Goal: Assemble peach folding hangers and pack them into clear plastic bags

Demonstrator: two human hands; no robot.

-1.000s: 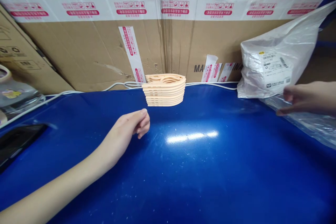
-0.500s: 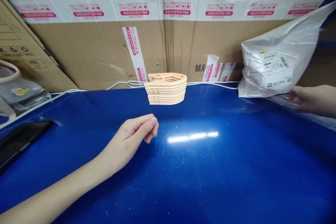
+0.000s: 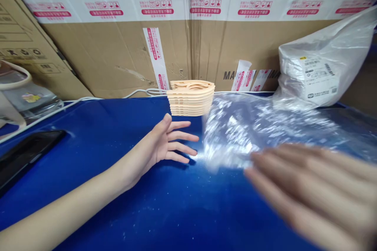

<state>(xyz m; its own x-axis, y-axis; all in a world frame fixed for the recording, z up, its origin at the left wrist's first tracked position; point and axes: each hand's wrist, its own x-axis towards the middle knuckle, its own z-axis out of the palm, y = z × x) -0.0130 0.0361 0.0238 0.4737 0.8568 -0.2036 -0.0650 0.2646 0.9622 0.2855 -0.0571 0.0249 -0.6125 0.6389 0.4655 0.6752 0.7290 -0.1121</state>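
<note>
My left hand (image 3: 166, 147) hovers just over the blue table (image 3: 118, 204) with its fingers spread and nothing in it, right in front of a stack of peach-coloured flat plastic pieces (image 3: 191, 97). My right hand (image 3: 306, 192) is large and motion-blurred in the lower right, fingers stretched toward the left. Its fingertips meet the near edge of a crinkled clear plastic bag (image 3: 250, 129) spread across the table. Whether the hand grips that bag is not visible.
Taped cardboard boxes (image 3: 118, 47) wall off the back. A white plastic package with a label (image 3: 315, 74) leans at the back right. A dark phone (image 3: 26, 153) and a clear container (image 3: 20, 94) lie at the left. A white cable (image 3: 88, 100) runs along the table's back edge.
My right hand swept from the far right toward the middle, and the clear bag came with it. My left hand opened from a loose fist and moved slightly forward.
</note>
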